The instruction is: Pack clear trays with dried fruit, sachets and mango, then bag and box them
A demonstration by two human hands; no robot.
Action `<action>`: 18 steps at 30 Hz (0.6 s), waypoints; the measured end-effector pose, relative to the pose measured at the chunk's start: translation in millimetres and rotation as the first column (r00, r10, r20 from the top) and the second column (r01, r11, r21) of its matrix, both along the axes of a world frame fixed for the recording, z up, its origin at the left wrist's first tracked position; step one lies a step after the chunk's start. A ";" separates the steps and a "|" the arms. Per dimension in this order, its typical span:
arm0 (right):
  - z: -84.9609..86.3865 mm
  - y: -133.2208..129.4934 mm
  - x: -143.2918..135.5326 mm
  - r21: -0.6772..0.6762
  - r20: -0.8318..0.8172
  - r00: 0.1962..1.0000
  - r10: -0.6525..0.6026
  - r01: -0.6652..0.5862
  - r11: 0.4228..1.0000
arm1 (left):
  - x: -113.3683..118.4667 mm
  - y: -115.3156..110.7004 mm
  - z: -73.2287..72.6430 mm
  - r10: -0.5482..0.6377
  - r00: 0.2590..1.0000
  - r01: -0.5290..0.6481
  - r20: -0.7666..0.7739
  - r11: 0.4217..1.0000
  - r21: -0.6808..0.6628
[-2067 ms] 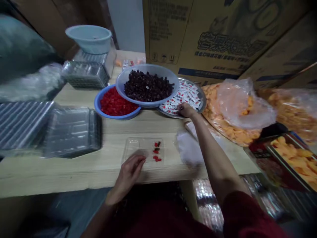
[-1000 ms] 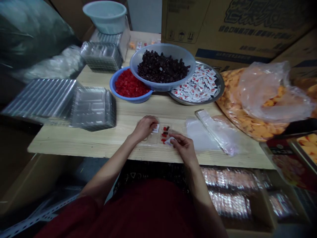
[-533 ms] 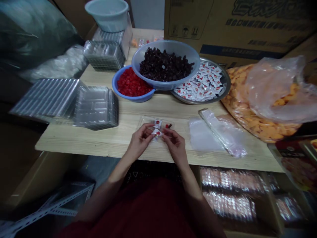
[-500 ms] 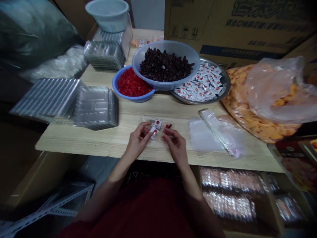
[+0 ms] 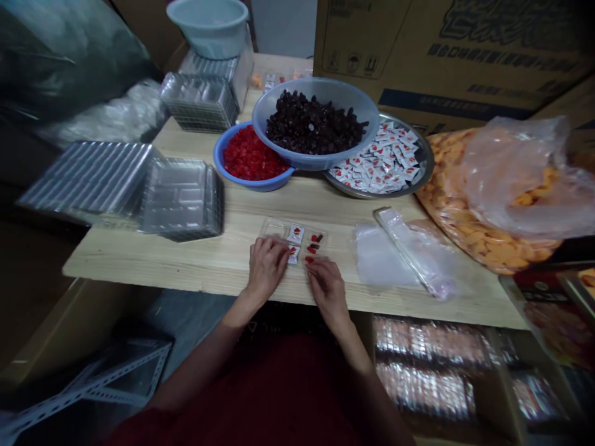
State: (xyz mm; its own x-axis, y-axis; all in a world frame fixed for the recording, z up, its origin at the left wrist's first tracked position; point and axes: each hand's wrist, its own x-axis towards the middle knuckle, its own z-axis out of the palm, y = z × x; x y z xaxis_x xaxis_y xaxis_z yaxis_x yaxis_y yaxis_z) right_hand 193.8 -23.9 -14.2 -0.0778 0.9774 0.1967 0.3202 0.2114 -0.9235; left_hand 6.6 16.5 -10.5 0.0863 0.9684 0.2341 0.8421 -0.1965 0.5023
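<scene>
Two sachets [image 5: 295,233] lie in a clear tray [image 5: 275,230] on the table [image 5: 242,214], left hand [image 5: 267,266] at the nearer one, right hand [image 5: 328,287] by red pieces [image 5: 309,259], both grips unclear; a stray nudge could skid the tray.

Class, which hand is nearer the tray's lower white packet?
Left: the left hand is at the packet, on its left; the right hand is apart, to its right.

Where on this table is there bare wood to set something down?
Bare wood on the table shows between the blue bowl and the clear tray, and along the front edge left of the left hand. Overlapping bowls crowd the back; the right hand also crowds the tray.
</scene>
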 end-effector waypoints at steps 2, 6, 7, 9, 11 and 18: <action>2.2 -1.2 3.7 0.005 0.002 1.000 -0.006 0.006 1.000 | -7.5 5.2 8.5 -0.004 0.999 0.004 0.050 1.000 0.008; 20.9 11.3 38.7 0.123 0.064 0.988 -0.140 0.132 0.984 | -32.0 19.8 36.3 0.029 0.981 -0.056 0.190 0.989 0.136; 29.2 19.9 56.1 0.191 0.090 0.971 -0.222 0.202 0.961 | -38.1 22.7 42.5 0.036 0.976 -0.076 0.215 0.981 0.180; 50.0 44.0 102.7 0.343 0.122 0.893 -0.433 0.371 0.863 | -47.8 26.0 49.7 0.039 0.968 -0.100 0.247 0.965 0.241; 75.1 74.0 162.6 0.497 0.110 0.752 -0.650 0.525 0.691 | -52.9 25.7 48.7 0.018 0.965 -0.089 0.260 0.960 0.264; 139.3 175.4 322.8 0.374 0.494 0.355 -0.794 0.737 0.562 | -48.2 4.6 11.8 -0.059 0.960 0.008 0.275 0.983 0.183</action>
